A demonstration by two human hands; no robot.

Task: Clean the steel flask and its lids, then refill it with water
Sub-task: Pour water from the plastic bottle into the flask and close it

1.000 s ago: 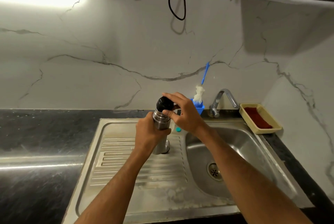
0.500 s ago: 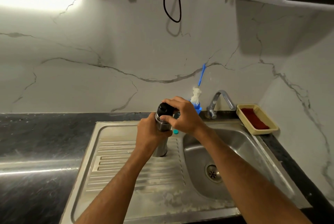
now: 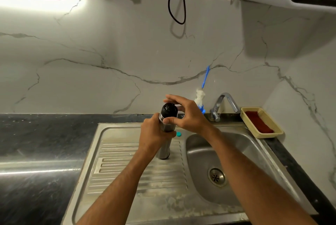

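The steel flask (image 3: 165, 141) stands upright on the ribbed draining board of the sink (image 3: 127, 166), near the board's far edge and just left of the basin. A black lid (image 3: 170, 110) sits on its neck. The left hand (image 3: 154, 134) is wrapped round the upper body of the flask, fingers curled about the steel. The right hand (image 3: 185, 114) is arched over the lid from the right: its thumb presses the flask's neck just under the lid, while the fingers are spread wide above and behind the lid; whether they touch it cannot be told. A small teal cap (image 3: 179, 134) lies on the sink's rim, just right of the flask. Behind the right hand a blue-handled bottle brush (image 3: 201, 97) stands against the wall at the desk's far edge, near the tap (image 3: 224, 104). At the far right corner of the dark desk (image 3: 45, 134) is a yellow tray (image 3: 278, 130) holding a red pad (image 3: 259, 122).
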